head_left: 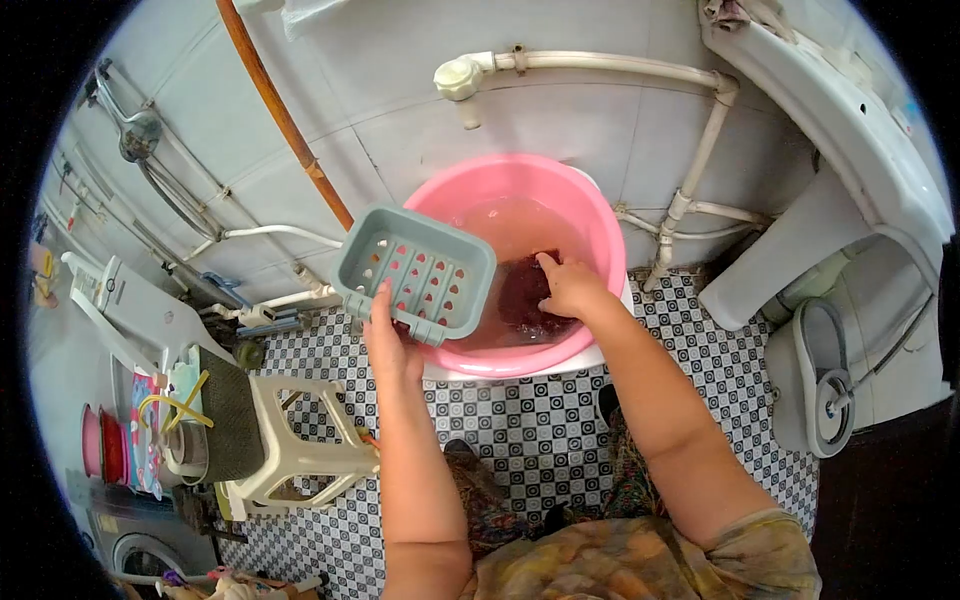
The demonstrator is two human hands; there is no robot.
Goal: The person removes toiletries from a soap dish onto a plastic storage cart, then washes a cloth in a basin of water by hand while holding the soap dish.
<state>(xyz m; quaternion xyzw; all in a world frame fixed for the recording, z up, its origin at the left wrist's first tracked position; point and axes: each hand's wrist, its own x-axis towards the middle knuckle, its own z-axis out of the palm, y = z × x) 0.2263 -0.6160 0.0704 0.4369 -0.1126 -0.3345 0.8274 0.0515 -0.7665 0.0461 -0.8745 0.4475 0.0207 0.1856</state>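
Observation:
My left hand (392, 345) holds a grey-green plastic drain basket (415, 275) by its near side, with the thumb laid over the rim. The basket is tilted over the left edge of a pink basin (607, 225), and the basin shows through its holes. Cloudy, pinkish water (505, 222) fills part of the basin. At the basin's right side, my right hand (570, 288) grips a dark red, wet cloth (525, 295) in the water, thumb and forefinger apart over it. Its other fingers are partly hidden.
A white tap (460, 80) sticks out of the wall above the basin. A wooden pole (275, 100) leans behind it. On the left stands a cream plastic stool (300, 440), on the right a washbasin pedestal (785, 250). Patterned tiles (520, 430) cover the floor.

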